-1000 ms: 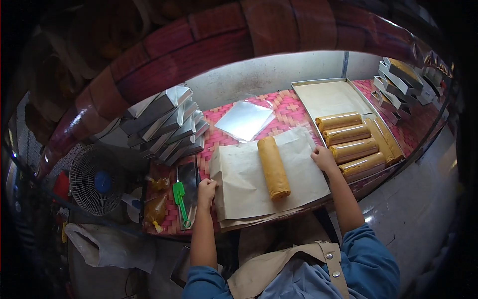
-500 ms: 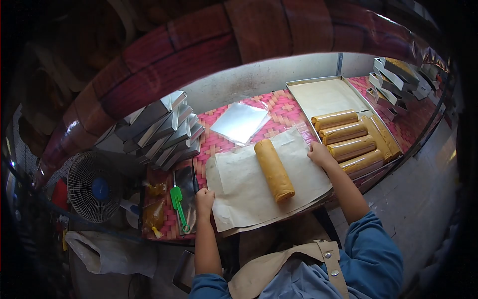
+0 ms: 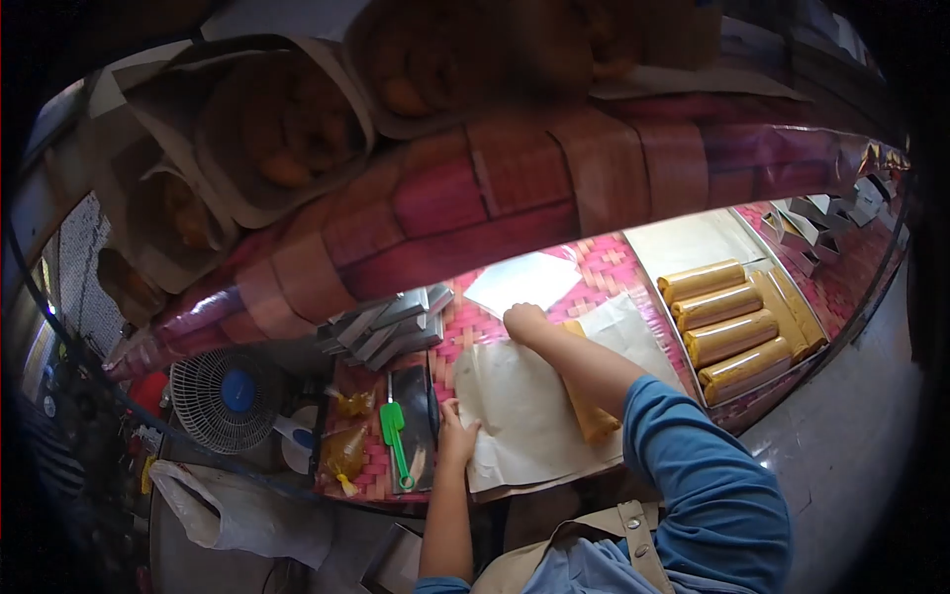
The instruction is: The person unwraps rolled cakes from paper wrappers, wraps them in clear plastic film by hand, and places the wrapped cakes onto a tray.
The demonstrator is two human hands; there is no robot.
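A golden-brown cake roll lies on stacked sheets of pale baking paper, partly hidden by my right forearm. My left hand rests at the paper's left edge, with its thumb and forefinger apart. Across the roll reaches my right arm; my right hand is curled at the far edge of the paper, close to the clear plastic sheets. Its fingertips are hidden, so whatever it pinches does not show. Several wrapped rolls lie in a metal tray at the right.
A green spatula and filled plastic bags lie at the left, near a fan. Metal tins are stacked behind. A shelf edge with pink woven-pattern covering crosses above the table; more metal pieces stand far right.
My right hand has left the paper's right edge and crossed over the roll to the far left side. My left hand has loosened at the paper's edge. The view has shifted, showing more shelf.
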